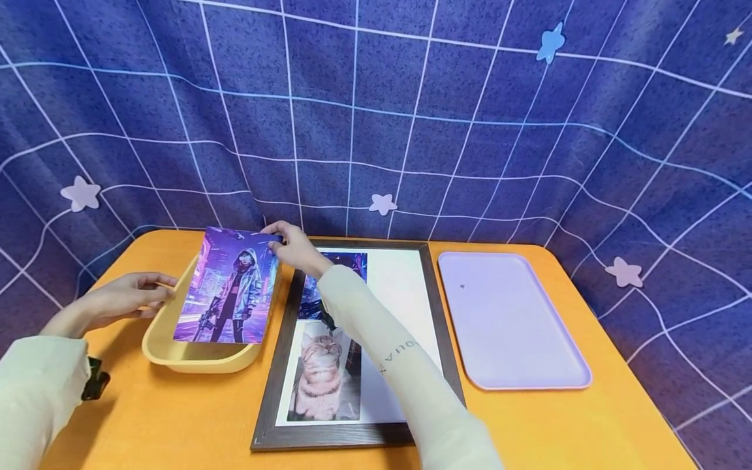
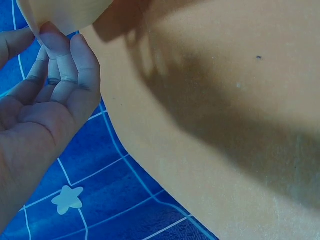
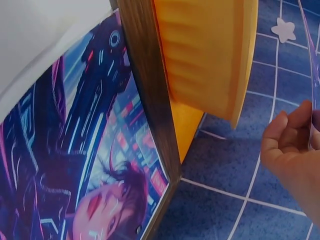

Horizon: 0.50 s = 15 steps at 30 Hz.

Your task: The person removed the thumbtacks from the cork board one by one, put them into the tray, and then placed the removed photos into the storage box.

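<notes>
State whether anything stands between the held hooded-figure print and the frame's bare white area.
Yes: between the hooded-figure print and the white area lie the frame's dark left border, the cat print and the cyberpunk print; the right sleeve crosses above.

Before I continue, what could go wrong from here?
1. The right hand holds the hooded-figure picture by its upper right corner, so it could bend or slip into the yellow bin.
2. The left hand pinches the yellow bin on one side; a tug might tip it.
3. The right sleeve crosses above the frame and might brush the cat picture out of place.
</notes>
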{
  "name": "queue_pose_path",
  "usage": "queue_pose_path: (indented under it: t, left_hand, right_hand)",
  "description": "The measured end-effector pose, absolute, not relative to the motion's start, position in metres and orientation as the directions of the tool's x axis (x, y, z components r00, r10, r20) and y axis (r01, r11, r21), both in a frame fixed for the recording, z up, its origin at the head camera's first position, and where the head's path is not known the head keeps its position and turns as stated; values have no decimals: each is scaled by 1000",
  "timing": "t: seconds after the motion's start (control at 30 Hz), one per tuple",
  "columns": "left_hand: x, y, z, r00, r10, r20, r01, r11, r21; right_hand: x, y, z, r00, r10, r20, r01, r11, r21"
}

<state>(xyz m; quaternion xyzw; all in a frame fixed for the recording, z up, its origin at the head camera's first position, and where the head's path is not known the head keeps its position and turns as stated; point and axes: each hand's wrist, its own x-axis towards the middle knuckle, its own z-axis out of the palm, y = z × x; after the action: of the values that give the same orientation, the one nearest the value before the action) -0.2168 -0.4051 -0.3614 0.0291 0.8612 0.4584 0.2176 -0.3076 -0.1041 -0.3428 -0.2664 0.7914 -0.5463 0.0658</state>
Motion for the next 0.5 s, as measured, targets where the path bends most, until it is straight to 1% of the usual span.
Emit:
queue_pose_path:
  t: [0.2, 0.37, 0.5]
  left_hand:
    - [-217, -406, -362, -901, 256, -351, -150, 575, 804]
    - [-217, -406, -364, -903, 250, -349, -151, 577, 803]
    - [-217, -406, -364, -905, 251, -343, -142, 582, 801]
  right_hand:
    - [-305, -116, -347, -866, -456, 206, -351, 262, -899]
    - [-302, -120, -350, -876, -444, 187, -323, 255, -911]
    - [-300, -122, -352, -871, -451, 195, -349, 287, -892]
